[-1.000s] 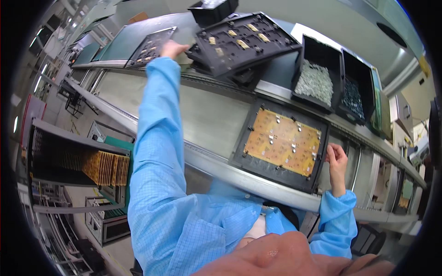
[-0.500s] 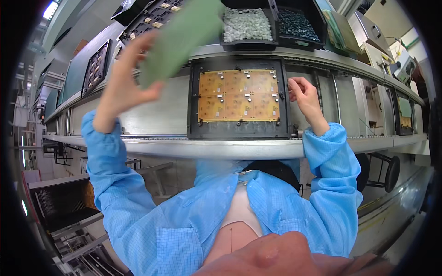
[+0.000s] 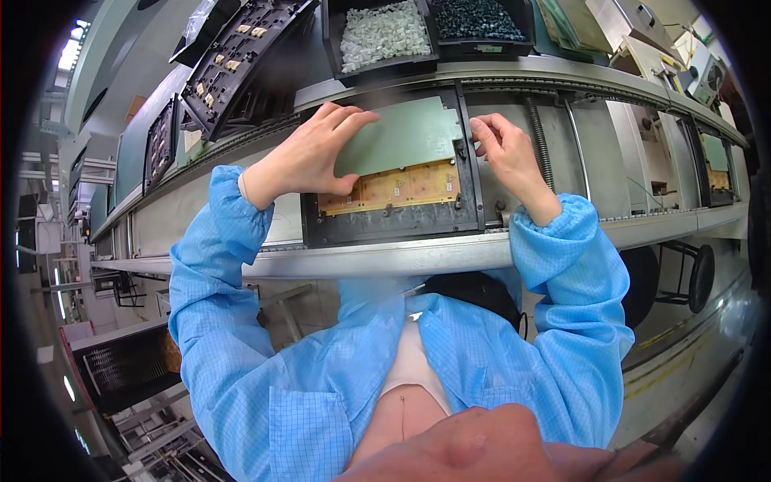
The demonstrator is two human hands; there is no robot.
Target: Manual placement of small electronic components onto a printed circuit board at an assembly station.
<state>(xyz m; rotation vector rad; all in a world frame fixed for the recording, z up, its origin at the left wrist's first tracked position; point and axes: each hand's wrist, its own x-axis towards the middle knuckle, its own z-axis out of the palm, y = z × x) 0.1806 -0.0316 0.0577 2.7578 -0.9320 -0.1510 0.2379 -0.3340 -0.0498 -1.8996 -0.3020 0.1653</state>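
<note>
My left hand (image 3: 313,151) grips a flat green plate (image 3: 405,136) by its left edge, thumb below and fingers above. The plate lies over the upper part of a yellow-brown circuit board panel (image 3: 418,185), whose lower row stays visible. Around the panel is a black fixture frame (image 3: 393,228) with small black clips, set on the conveyor. At the fixture's right edge, beside the plate's notched corner, is my right hand (image 3: 507,153), its fingers curled together; whatever they may hold is hidden.
Beyond the conveyor stand a black bin of white pieces (image 3: 381,36) and a bin of dark pieces (image 3: 479,20). Another black fixture (image 3: 233,60) leans at the back left. A metal rail (image 3: 385,259) runs along the front. Farther right sits another framed board (image 3: 715,165).
My left hand has brought the green plate down and right, from the air onto the circuit board panel. My right hand stays by the fixture's right edge. The view has shifted slightly.
</note>
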